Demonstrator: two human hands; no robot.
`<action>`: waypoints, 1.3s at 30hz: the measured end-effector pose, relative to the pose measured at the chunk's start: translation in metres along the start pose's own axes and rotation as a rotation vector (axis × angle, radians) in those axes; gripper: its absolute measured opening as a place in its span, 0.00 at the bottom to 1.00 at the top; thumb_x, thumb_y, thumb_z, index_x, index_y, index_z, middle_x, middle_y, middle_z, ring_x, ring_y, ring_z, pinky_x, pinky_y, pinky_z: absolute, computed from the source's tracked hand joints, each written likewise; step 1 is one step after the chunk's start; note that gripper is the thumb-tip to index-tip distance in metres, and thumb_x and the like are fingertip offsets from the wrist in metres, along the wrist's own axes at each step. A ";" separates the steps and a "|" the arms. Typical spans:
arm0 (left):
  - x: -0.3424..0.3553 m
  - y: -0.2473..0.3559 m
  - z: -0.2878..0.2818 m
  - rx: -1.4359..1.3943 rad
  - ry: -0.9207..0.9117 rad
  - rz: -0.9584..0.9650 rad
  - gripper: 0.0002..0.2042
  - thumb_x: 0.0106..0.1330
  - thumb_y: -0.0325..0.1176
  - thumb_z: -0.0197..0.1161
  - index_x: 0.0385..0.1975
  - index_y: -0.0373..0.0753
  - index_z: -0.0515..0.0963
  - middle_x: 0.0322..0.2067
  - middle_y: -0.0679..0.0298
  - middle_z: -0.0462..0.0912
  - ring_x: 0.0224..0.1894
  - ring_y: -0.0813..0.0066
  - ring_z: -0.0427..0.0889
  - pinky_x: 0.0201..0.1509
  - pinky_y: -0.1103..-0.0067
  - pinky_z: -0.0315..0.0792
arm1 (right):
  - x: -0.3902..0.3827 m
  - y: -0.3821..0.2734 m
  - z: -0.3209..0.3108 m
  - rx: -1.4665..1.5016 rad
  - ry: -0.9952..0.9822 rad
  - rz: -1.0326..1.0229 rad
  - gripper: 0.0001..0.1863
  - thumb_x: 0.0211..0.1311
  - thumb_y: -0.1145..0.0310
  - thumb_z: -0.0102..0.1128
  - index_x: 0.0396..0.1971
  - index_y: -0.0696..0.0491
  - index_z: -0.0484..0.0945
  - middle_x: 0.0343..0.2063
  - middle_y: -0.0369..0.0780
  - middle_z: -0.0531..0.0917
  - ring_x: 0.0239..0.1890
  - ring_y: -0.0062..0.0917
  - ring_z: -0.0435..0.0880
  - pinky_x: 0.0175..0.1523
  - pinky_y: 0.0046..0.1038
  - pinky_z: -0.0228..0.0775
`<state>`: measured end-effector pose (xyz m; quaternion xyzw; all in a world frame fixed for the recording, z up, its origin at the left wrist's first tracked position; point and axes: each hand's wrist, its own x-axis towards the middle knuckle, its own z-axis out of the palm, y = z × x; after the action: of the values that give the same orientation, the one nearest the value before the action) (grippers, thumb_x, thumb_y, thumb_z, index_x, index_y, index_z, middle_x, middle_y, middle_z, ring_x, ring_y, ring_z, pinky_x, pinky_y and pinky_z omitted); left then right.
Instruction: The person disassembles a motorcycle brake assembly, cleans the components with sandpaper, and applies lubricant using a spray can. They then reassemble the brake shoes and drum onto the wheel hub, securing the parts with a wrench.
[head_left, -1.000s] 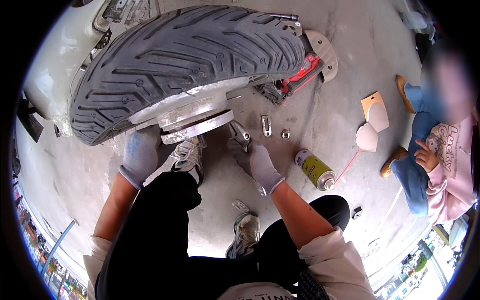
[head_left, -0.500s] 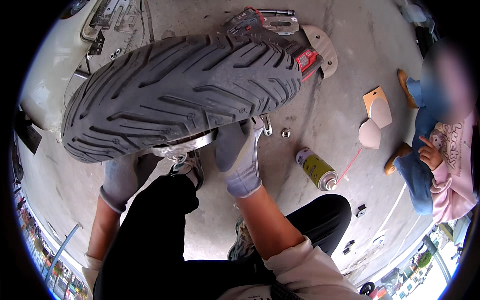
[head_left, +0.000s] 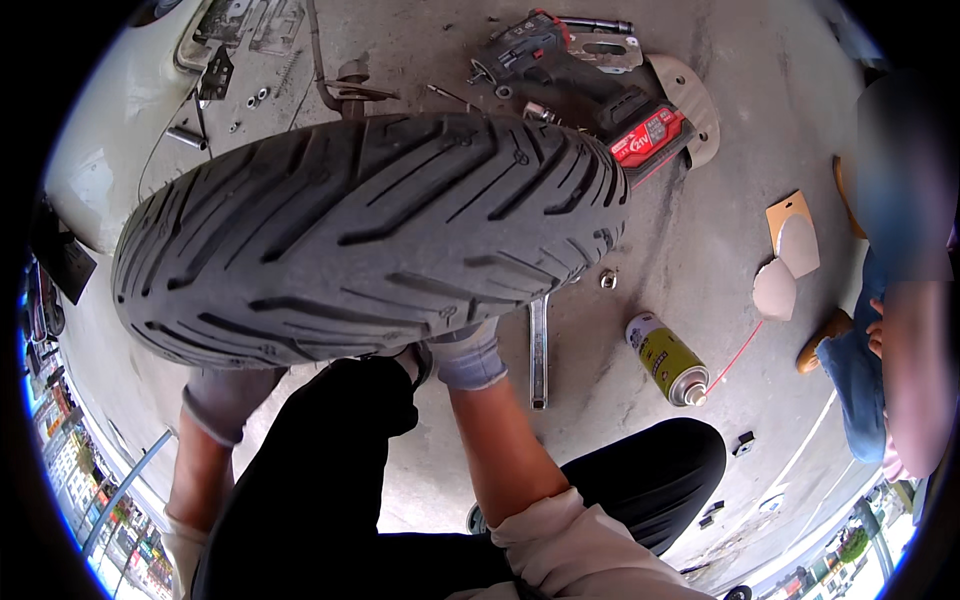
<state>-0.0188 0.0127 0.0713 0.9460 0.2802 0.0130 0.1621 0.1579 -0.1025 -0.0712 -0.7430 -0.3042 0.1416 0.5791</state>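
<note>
A black scooter-type wheel (head_left: pixel 380 240) with a grooved tyre fills the middle, its tread toward me. My left hand (head_left: pixel 235 398), in a grey glove, is under its near left side. My right hand (head_left: pixel 468 358), gloved too, holds it from beneath, right of centre. The tyre hides the fingers of both hands and the rim. Just right of my right wrist a long silver wrench (head_left: pixel 539 350) lies on the floor, with a nut (head_left: pixel 608 279) beyond it.
Beyond the tyre lie a cordless impact wrench (head_left: pixel 530 55) and a metal plate (head_left: pixel 690 100). A yellow-green spray can (head_left: pixel 668 360) with a red straw lies at right, near pale oval pads (head_left: pixel 775 290). Another person (head_left: pixel 860 400) is at far right. White bodywork (head_left: pixel 95 190) stands left.
The wheel now covers the rim and more of my gloves, which showed before. More of the wrench and the impact wrench has come into sight. The view has shifted slightly left.
</note>
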 end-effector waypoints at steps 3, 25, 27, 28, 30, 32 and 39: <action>0.032 0.039 -0.021 -0.047 -0.191 -0.206 0.10 0.63 0.21 0.61 0.41 0.36 0.85 0.38 0.53 0.85 0.41 0.65 0.84 0.49 0.68 0.76 | 0.011 -0.002 -0.001 0.337 -0.039 0.223 0.09 0.65 0.70 0.55 0.41 0.56 0.74 0.34 0.42 0.82 0.34 0.32 0.80 0.37 0.34 0.69; 0.003 -0.001 -0.013 0.068 -0.322 -0.158 0.15 0.61 0.27 0.65 0.49 0.35 0.82 0.37 0.49 0.86 0.43 0.49 0.85 0.51 0.67 0.76 | 0.030 -0.061 -0.029 0.523 -0.331 0.820 0.19 0.75 0.53 0.51 0.46 0.54 0.76 0.41 0.36 0.79 0.44 0.21 0.78 0.52 0.28 0.73; 0.029 0.056 -0.060 0.187 -0.320 -0.064 0.14 0.56 0.24 0.65 0.44 0.39 0.85 0.31 0.49 0.85 0.36 0.50 0.86 0.42 0.68 0.77 | 0.004 -0.046 0.001 1.126 0.005 0.996 0.14 0.75 0.58 0.49 0.41 0.54 0.75 0.33 0.35 0.76 0.36 0.22 0.76 0.46 0.31 0.73; 0.040 0.063 -0.045 0.157 -0.411 -0.114 0.15 0.54 0.22 0.65 0.42 0.40 0.85 0.29 0.50 0.85 0.33 0.52 0.86 0.37 0.68 0.77 | -0.017 -0.008 -0.006 1.119 -0.025 0.835 0.12 0.75 0.60 0.49 0.39 0.54 0.73 0.29 0.35 0.73 0.33 0.23 0.75 0.45 0.32 0.72; 0.024 0.031 -0.039 -0.052 -0.339 -0.177 0.20 0.50 0.17 0.64 0.44 0.41 0.85 0.29 0.51 0.84 0.32 0.51 0.85 0.37 0.69 0.77 | -0.034 -0.002 -0.007 1.070 -0.132 0.628 0.10 0.75 0.63 0.47 0.36 0.54 0.70 0.22 0.35 0.67 0.27 0.25 0.72 0.41 0.34 0.72; 0.022 0.050 -0.043 -0.043 -0.320 -0.286 0.22 0.50 0.18 0.63 0.47 0.42 0.85 0.30 0.53 0.85 0.32 0.54 0.85 0.37 0.69 0.77 | -0.006 -0.030 -0.017 0.894 -0.086 0.491 0.15 0.74 0.63 0.49 0.26 0.53 0.67 0.19 0.34 0.66 0.25 0.24 0.69 0.37 0.30 0.68; -0.013 0.069 -0.084 -0.120 -0.054 -0.221 0.28 0.40 0.13 0.55 0.47 0.34 0.84 0.31 0.54 0.85 0.31 0.58 0.83 0.39 0.71 0.78 | 0.013 -0.091 -0.059 1.206 -0.084 0.629 0.20 0.77 0.56 0.50 0.27 0.56 0.73 0.24 0.34 0.74 0.35 0.25 0.77 0.47 0.28 0.70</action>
<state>-0.0031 -0.0235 0.1730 0.8980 0.3770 -0.0139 0.2263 0.1749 -0.1270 0.0340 -0.3372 0.0361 0.4769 0.8109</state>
